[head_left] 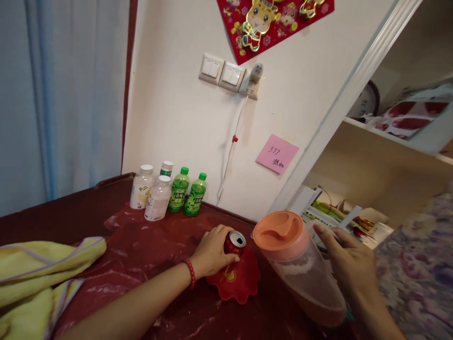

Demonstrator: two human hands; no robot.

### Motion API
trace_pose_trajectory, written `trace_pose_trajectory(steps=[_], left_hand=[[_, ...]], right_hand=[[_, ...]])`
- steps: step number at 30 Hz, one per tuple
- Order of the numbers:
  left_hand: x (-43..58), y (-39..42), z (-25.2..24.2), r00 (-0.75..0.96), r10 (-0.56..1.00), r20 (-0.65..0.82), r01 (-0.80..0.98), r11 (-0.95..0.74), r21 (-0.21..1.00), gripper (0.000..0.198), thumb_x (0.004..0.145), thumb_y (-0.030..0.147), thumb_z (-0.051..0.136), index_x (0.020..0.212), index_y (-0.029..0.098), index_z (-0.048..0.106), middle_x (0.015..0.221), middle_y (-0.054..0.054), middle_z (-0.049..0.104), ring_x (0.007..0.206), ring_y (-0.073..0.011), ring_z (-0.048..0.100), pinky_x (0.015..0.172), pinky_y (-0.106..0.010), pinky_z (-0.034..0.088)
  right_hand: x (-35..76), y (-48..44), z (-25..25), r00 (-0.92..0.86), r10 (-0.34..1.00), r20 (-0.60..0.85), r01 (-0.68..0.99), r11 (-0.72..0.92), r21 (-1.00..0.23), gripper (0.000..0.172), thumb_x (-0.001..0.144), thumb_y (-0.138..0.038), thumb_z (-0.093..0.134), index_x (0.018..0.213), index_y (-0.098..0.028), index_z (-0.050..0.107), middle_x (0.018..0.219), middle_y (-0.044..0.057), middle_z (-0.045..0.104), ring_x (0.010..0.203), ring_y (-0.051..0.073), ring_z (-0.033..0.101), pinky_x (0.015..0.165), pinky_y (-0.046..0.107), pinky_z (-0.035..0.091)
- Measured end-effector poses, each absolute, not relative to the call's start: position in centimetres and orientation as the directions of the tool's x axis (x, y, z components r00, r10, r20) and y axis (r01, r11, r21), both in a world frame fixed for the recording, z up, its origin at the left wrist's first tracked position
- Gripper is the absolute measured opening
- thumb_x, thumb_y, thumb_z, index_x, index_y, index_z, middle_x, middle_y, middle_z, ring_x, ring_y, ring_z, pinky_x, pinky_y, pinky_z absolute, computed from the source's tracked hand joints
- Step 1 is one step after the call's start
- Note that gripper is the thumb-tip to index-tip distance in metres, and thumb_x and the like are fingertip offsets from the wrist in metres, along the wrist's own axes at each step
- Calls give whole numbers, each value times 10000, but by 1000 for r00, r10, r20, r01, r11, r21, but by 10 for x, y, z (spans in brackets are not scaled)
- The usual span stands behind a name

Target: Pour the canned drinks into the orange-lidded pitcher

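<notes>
My left hand (212,250) is wrapped round a red drink can (235,242), whose top is opened. Under the can lies a red dish with a scalloped edge (240,281), resting on the dark red table. On the right, my right hand (350,259) grips a clear plastic pitcher (307,278) by its handle side. The pitcher has an orange lid (279,231) and leans with its lid toward the can. Some brownish contents show low in it. The handle itself is mostly hidden by my fingers.
Two green drink bottles (179,191) and several white-capped jars (157,200) stand against the wall. A yellow towel (35,274) lies at the left. Clear plastic film covers the table (141,250). A white cord (229,160) hangs from the socket. Shelves (375,141) and floral cloth (417,264) are at right.
</notes>
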State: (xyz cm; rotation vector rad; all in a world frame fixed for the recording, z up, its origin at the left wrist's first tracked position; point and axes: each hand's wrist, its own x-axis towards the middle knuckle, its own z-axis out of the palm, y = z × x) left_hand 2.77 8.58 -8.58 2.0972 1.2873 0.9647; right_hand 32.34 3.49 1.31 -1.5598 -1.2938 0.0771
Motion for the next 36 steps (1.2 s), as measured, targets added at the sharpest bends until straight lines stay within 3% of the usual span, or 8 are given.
trace_pose_trajectory(steps=[3,13,26,36], left_hand=[[27,86,-83,310,903,297,566,-426,706,583,721,302,873,1228,225,596,1264,-72,647,1195,-313,590,1009,-463,444],[28,85,-83,309,907,288,587,-420,692,596,721,332,882,1232,219,599,1264,-79,648,1188,-318,599,1003,-458,458],[28,87,-87,302,901,310,604,-433,669,594,721,377,887,1221,218,609,1242,-85,657,1155,-328,616,986,-453,478],[28,86,-85,311,903,297,604,-429,671,596,730,382,884,1233,224,607,1254,-87,651,1165,-327,612,981,-452,476]], right_hand=[[321,38,15,351,718,601,743,177,-645,660,744,-830,664,656,-179,592,616,-10,449,626,163,437,549,254,337],[303,41,29,242,709,663,860,160,-485,692,757,-872,568,590,-202,526,565,-14,422,609,171,434,579,279,336],[295,43,30,208,686,697,894,155,-420,746,762,-898,545,543,-200,398,536,-29,333,558,138,367,549,266,299],[291,45,34,147,685,713,919,172,-355,773,774,-935,499,542,-199,452,527,-20,380,548,141,392,549,264,308]])
